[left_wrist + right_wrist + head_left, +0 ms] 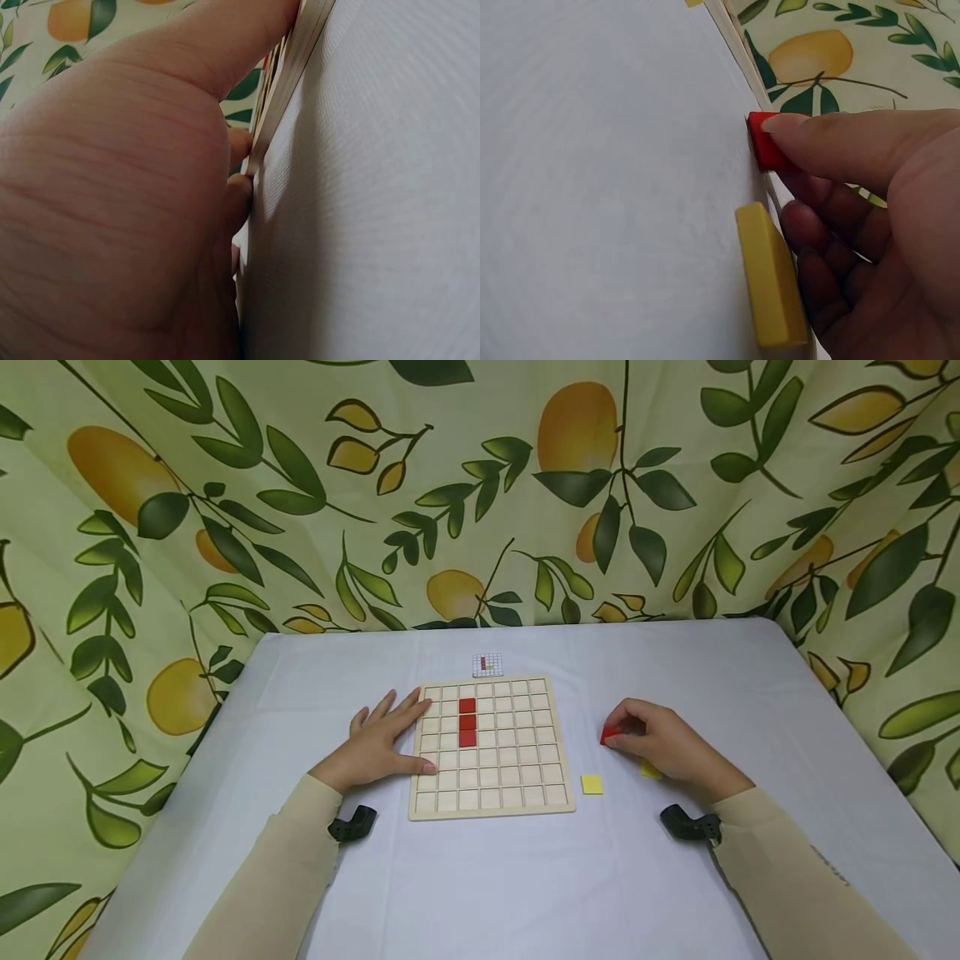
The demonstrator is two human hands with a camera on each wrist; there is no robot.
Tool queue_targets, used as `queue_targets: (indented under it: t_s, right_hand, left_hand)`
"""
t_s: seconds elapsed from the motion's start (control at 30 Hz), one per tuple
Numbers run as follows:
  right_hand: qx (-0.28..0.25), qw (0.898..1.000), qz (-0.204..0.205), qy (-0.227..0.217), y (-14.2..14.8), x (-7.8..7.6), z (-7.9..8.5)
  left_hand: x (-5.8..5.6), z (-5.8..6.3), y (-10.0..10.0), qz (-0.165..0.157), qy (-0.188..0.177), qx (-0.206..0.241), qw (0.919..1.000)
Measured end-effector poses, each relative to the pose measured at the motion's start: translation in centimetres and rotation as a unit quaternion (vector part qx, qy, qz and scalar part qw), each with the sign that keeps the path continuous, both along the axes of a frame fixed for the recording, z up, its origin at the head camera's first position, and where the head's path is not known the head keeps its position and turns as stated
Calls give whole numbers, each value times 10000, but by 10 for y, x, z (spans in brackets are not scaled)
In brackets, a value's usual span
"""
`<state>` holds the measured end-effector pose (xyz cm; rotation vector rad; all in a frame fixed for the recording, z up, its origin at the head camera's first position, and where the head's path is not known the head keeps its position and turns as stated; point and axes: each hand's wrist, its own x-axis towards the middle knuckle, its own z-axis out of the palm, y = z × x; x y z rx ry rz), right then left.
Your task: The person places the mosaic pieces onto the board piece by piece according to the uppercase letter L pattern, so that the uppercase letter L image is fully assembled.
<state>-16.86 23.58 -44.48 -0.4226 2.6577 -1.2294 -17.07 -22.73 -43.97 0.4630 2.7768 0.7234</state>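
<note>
Red tile [768,151] between right fingers [637,707]

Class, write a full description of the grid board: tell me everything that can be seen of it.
The grid board is pale and looks wooden: a thin, squarish slab with a plain rim and rows of small square cells divided by thin strips. It lies flat on the white cloth. Three red tiles fill neighbouring cells in the third column from the left; the other cells in view are bare. The person's left hand touches its left side.
</note>
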Motion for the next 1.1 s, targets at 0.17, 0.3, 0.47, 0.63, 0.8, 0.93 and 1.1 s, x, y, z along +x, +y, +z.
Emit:
queue_targets:
  t_s: [0.17, 0.3, 0.47, 0.63, 0.8, 0.93, 1.1]
  right_hand:
    - [-130, 9998, -105, 106, -5, 3, 3]
    - [-450, 9987, -135, 198, -14, 5, 6]
    - [-804, 9967, -84, 71, -30, 11, 11]
    - [-1027, 9946, 152, 16, -44, 17, 14]
    - [-1269, 9910, 433, -64, -61, 18, 17]
    - [-1288, 9893, 682, -108, -78, 19, 20]
    - [-1332, 9860, 1004, -37, -103, 20, 22]
  left_hand:
    - [-1, -1, -1, -4, 15, 1, 10000]
    - [0, -1, -1, -8, 33, 3, 10000]
    - [0, -1, -1, -7, 21, 7, 10000]
    - [0, -2, -1, -14, 32, -19, 10000]
    - [0, -2, -2, -59, 80, -29, 9999]
    - [-1, -1, -2, -52, 79, -23, 10000]
    - [-1, -1, -1, -45, 57, 11, 10000]
